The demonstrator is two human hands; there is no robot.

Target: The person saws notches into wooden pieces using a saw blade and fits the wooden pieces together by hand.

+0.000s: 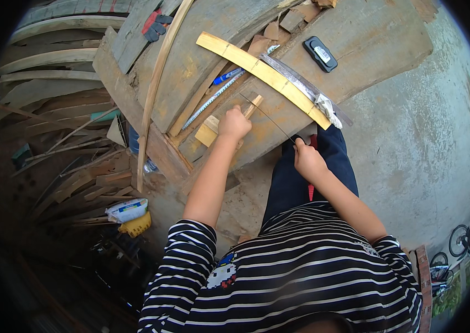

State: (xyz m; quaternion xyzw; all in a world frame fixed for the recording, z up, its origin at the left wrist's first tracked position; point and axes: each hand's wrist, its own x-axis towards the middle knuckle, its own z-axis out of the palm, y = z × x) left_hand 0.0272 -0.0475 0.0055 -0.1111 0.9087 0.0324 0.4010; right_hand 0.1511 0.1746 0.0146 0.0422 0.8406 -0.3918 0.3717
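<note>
My left hand is closed on a small wooden piece, pressed against the workbench. My right hand, near the bench's front edge, grips a thin-bladed saw, its dark blade seen almost edge-on. The blade lies across the wooden piece, just right of my left fingers. Most of the saw's handle is hidden in my fist. A flat wood block lies left of my left hand. Beyond both hands rests a long curved yellow wooden strip.
Behind the strip lies a grey metal blade with white wrapping. A black case, blue marker, marked measuring strip and red-grey glove are on the bench. Curved boards are piled at left.
</note>
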